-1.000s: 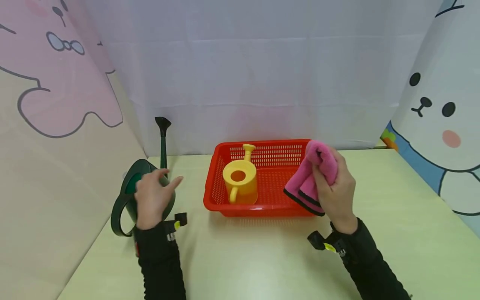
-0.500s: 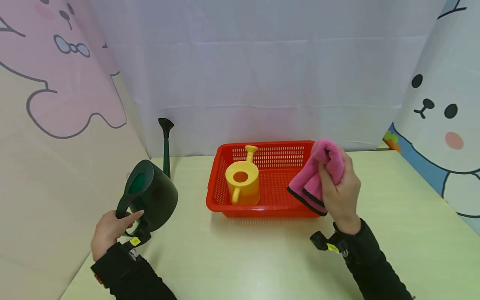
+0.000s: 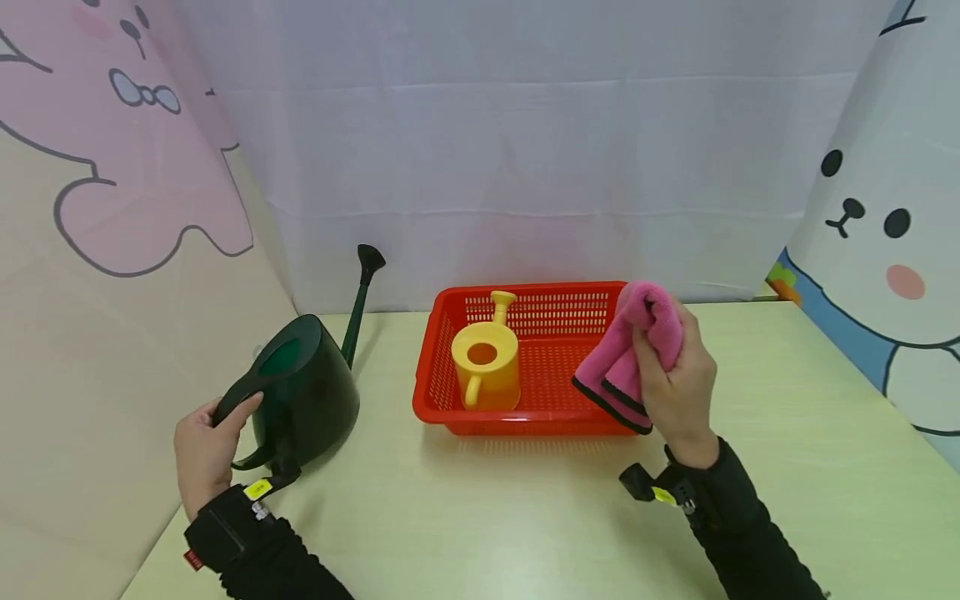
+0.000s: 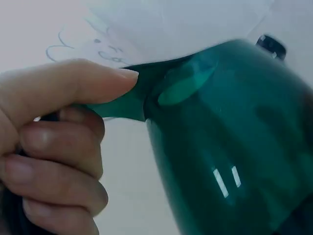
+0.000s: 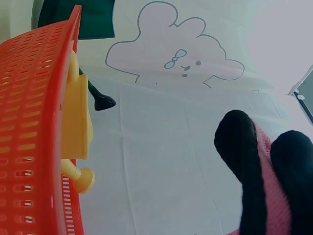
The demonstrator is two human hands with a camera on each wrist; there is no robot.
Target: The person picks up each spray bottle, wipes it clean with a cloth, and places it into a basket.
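Observation:
My left hand (image 3: 206, 454) grips the handle of a dark green watering can (image 3: 311, 400) at the left of the table. In the left wrist view several fingers (image 4: 63, 147) curl round the handle, and the thumb lies along its top beside the can's body (image 4: 234, 127). The can's long spout points to the back and right. My right hand (image 3: 682, 392) holds a folded pink towel (image 3: 615, 358) with black edging over the right end of a red basket (image 3: 525, 423). Inside the basket, at its left, stands a small yellow watering can (image 3: 487, 375).
A pale yellow-green table (image 3: 525, 517) carries the basket and the green can. Behind it hangs a white curtain (image 3: 525, 150). Printed cartoon panels stand at the left (image 3: 150, 333) and the right (image 3: 862, 250).
My left hand has moved from above the green watering can to its handle and grips it. The can has turned, its spout swinging right. The right hand and towel have hardly moved.

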